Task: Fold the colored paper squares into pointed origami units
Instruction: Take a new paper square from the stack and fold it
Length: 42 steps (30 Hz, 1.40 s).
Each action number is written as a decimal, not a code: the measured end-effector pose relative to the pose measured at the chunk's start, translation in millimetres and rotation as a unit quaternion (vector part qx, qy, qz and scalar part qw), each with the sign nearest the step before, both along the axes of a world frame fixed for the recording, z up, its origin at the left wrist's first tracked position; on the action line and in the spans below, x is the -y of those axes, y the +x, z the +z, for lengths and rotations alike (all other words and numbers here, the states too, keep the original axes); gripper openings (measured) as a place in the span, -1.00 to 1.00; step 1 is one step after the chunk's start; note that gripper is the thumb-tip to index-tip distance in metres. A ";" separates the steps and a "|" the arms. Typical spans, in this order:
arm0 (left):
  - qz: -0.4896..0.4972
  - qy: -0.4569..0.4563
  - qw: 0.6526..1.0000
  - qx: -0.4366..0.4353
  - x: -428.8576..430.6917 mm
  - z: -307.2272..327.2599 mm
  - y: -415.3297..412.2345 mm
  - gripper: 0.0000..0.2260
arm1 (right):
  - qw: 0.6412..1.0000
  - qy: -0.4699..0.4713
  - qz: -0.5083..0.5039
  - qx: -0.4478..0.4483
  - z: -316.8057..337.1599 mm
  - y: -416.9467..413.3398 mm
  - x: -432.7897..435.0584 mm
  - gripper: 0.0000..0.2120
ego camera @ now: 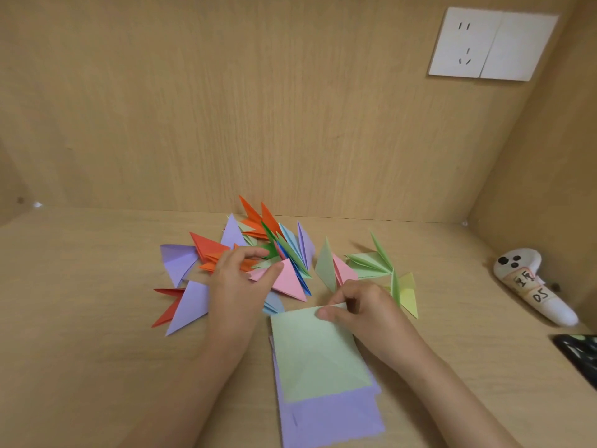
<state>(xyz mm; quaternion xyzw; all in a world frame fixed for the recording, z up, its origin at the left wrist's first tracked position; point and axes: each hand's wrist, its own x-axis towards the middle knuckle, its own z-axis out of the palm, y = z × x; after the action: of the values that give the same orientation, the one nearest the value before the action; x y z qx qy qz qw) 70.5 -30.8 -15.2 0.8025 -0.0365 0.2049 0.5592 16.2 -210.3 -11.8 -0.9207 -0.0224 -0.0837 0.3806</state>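
Note:
A light green paper square with diagonal creases lies on top of a stack of purple squares near the front of the desk. My right hand pinches the green square's far edge between thumb and fingers. My left hand hovers over the heap of folded pointed units in orange, purple, green, blue and pink; its thumb touches a pink unit and the fingers curl loosely above the orange ones. More folded green, pink and yellow units lie to the right.
The wooden desk is boxed in by a back wall and a right side wall. A white controller with a handwritten label lies at the right. A dark object sits at the right edge. A white wall socket is up high.

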 end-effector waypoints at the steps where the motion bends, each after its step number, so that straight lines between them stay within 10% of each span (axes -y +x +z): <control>1: -0.001 0.005 1.000 0.015 0.0 0.4 -0.6 -0.82 | 1.000 0.003 -0.002 0.004 0.3 -0.3 0.7 -0.84; 13: -0.038 -0.040 0.993 0.103 6.9 18.1 -23.8 -0.98 | 0.950 0.302 -0.035 0.072 13.9 -2.1 2.4 -0.88; 19: -0.137 -0.104 0.985 0.002 10.5 14.3 -23.4 -0.80 | 0.909 0.400 -0.071 0.092 18.0 -2.2 3.9 -0.87; 28: -0.119 -0.115 0.985 -0.042 8.7 15.9 -20.9 -0.82 | 0.932 0.336 -0.007 0.135 18.5 -3.0 0.7 -0.77; 34: -0.120 -0.119 0.985 -0.038 5.3 14.5 -17.6 -0.87 | 0.976 0.043 0.107 0.186 11.5 -0.1 9.2 -0.33; 42: -0.134 -0.132 0.981 -0.041 3.9 15.5 -17.0 -0.90 | 0.976 0.078 0.086 0.182 8.0 1.7 5.2 -0.72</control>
<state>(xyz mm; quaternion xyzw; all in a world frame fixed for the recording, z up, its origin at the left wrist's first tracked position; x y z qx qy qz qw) 53.5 -34.7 0.4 0.7169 -0.0933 0.0978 0.6839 17.9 -215.5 -3.8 -0.8521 -0.1634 -0.2180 0.4469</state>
